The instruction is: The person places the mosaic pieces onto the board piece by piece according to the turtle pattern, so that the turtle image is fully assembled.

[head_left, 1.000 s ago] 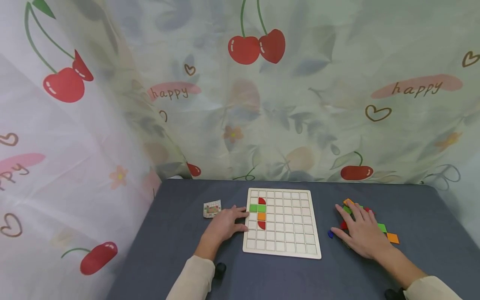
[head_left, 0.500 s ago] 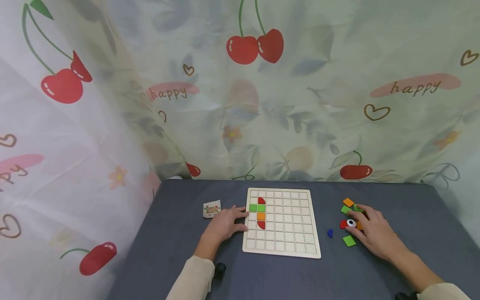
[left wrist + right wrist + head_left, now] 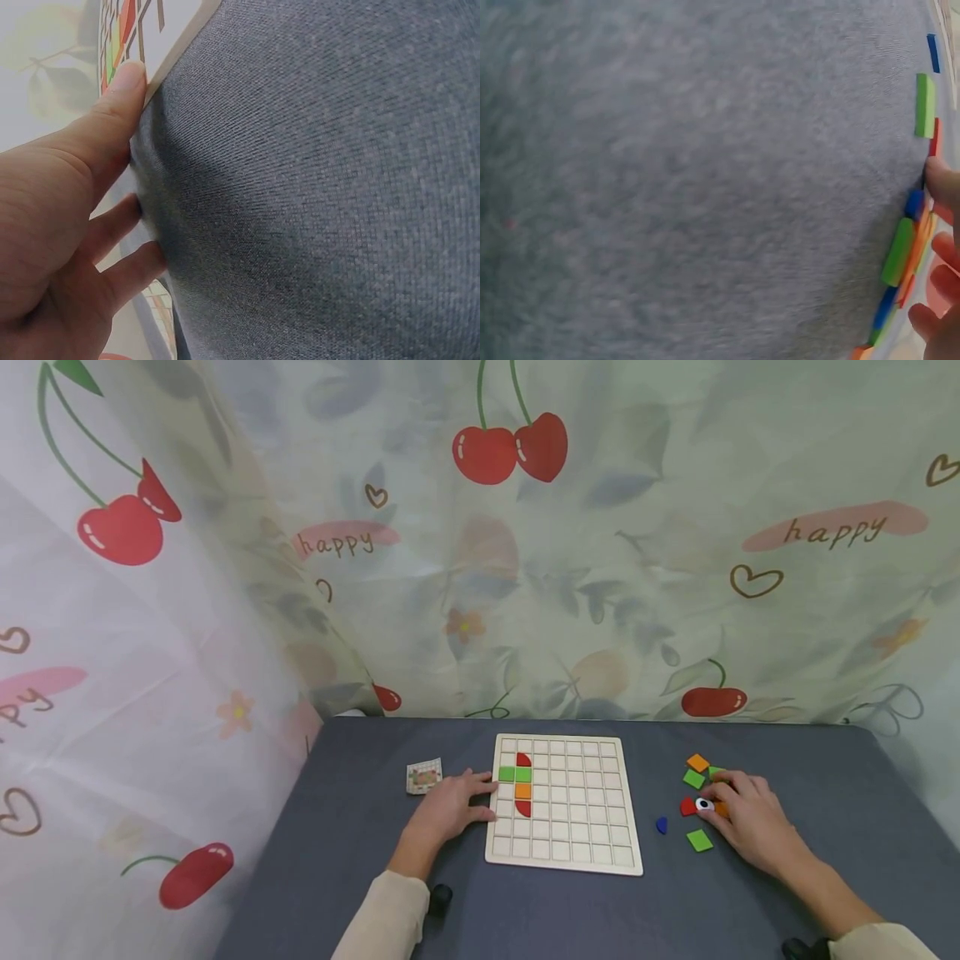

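Observation:
In the head view, a cream grid board [image 3: 600, 852] lies on the table with red quarter-round, green and orange tiles in its left columns. My left hand [image 3: 447, 807] rests at its left edge, fingertips touching the rim. Its thumb [image 3: 124, 86] lies against the board's edge in the left wrist view. At the right, my right hand [image 3: 757, 822] pinches a white tile with a black dot [image 3: 704, 804] between thumb and forefinger. Beside it sit a red tile [image 3: 687, 807] and an orange tile, partly hidden by the fingers. In the right wrist view the pinch itself is hidden.
Around the right hand lie a blue half-round tile [image 3: 662, 826], a loose green tile [image 3: 700, 841], another green tile [image 3: 693, 778] and an orange tile [image 3: 697, 762]. A small picture card [image 3: 424, 777] lies left of the board. A printed curtain [image 3: 600, 568] hangs behind the table.
My right hand, earlier spread over the tile pile, has drawn back to the right and brought thumb and forefinger to the white dotted tile. The left hand stays at the board.

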`<act>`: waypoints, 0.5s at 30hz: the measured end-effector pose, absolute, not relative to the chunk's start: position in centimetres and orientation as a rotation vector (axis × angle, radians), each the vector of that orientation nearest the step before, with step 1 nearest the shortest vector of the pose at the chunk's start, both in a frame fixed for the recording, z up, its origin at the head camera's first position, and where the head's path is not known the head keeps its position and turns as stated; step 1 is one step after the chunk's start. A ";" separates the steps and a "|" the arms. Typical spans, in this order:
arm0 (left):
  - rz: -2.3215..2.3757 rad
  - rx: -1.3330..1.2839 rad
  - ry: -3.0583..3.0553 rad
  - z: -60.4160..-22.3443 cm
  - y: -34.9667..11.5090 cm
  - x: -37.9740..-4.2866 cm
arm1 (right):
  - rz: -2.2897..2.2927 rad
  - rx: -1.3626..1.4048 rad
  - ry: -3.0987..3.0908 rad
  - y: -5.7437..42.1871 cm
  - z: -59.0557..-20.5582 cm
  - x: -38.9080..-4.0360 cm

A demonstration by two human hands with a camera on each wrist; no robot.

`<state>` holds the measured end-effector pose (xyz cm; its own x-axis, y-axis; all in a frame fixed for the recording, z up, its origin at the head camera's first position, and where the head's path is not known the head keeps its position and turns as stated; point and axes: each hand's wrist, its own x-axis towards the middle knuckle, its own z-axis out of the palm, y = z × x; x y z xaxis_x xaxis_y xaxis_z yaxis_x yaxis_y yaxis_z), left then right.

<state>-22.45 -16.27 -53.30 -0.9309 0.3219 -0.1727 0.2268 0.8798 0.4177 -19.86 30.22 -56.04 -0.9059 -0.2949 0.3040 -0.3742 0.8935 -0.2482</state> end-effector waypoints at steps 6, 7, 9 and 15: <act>0.573 0.406 2.809 -53.2 -16.4 -22.4 | 0.482 0.444 -2.874 29.4 -54.7 -20.4; 0.572 0.405 2.809 -53.2 -16.4 -22.3 | 0.512 0.425 -2.893 29.3 -54.4 -20.5; 0.573 0.404 2.808 -53.1 -16.4 -22.3 | 0.563 0.391 -2.922 29.1 -53.9 -20.8; 0.570 0.415 2.808 -53.2 -16.4 -22.3 | 0.741 0.361 -2.952 28.7 -53.1 -21.2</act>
